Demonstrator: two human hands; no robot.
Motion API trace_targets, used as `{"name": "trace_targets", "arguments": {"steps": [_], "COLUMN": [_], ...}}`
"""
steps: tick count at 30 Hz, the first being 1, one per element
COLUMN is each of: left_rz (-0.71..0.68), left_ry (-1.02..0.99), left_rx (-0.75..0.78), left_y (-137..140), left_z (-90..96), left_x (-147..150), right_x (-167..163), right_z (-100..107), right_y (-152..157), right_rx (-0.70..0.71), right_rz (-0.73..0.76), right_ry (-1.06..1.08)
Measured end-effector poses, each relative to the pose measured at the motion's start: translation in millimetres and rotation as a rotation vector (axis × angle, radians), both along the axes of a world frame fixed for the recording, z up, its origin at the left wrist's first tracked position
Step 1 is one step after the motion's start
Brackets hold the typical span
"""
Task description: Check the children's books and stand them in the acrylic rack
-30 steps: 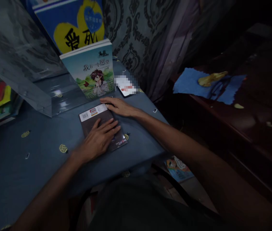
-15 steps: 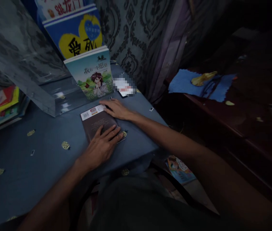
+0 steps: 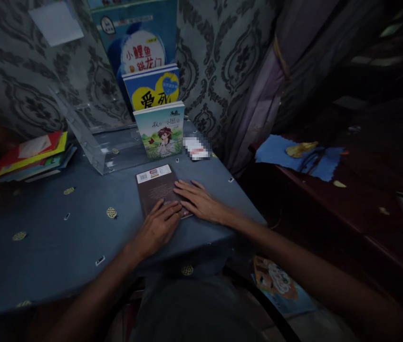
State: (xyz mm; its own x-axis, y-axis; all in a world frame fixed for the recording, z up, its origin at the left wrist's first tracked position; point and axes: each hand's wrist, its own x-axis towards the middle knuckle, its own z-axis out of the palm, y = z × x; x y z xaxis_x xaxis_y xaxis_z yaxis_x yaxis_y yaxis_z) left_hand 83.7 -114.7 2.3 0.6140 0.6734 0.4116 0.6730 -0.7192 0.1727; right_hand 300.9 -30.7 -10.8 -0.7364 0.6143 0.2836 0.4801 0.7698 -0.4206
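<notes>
A dark brown book [image 3: 157, 190] lies flat on the blue tablecloth, a white barcode strip along its far edge. My left hand [image 3: 163, 221] rests on its near part, fingers stretched out. On the book's right side lies my right hand [image 3: 201, 202], its fingers spread over the cover and edge. Neither hand wraps round the book. Just beyond it, a green picture book [image 3: 160, 135] stands upright in a clear acrylic stand [image 3: 96, 152], in front of a blue book with a yellow heart [image 3: 151, 90] and a taller blue book [image 3: 140, 31].
A stack of colourful books or folders [image 3: 37, 154] lies at the table's left. A phone-like item [image 3: 196, 149], partly pixelated, is right of the stand. A blue cloth [image 3: 276, 152] lies on a dark red surface to the right. A picture book [image 3: 282, 285] is low, below the table.
My right hand has moved from the book's far right corner down to its right side. My left hand stays on the near part. The head view has shifted, showing more of the wall.
</notes>
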Motion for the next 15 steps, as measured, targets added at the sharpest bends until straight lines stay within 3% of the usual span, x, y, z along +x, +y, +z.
{"name": "trace_targets", "arguments": {"steps": [5,9,15], "left_rz": [0.057,0.165,0.165], "left_ry": [-0.083,0.001,0.108], "left_rx": [0.001,-0.038,-0.112], "left_y": [-6.0,-12.2,-15.6], "left_z": [1.1,-1.6,1.5], "left_x": [-11.1,-26.1,-33.8], "right_x": [10.8,14.6,15.8], "right_z": [-0.9,-1.3,0.1], "right_y": [-27.5,-36.1,-38.4], "right_rx": [0.011,0.007,0.025], "right_rz": [0.020,0.040,0.039], "right_ry": [-0.023,-0.043,-0.040]}}
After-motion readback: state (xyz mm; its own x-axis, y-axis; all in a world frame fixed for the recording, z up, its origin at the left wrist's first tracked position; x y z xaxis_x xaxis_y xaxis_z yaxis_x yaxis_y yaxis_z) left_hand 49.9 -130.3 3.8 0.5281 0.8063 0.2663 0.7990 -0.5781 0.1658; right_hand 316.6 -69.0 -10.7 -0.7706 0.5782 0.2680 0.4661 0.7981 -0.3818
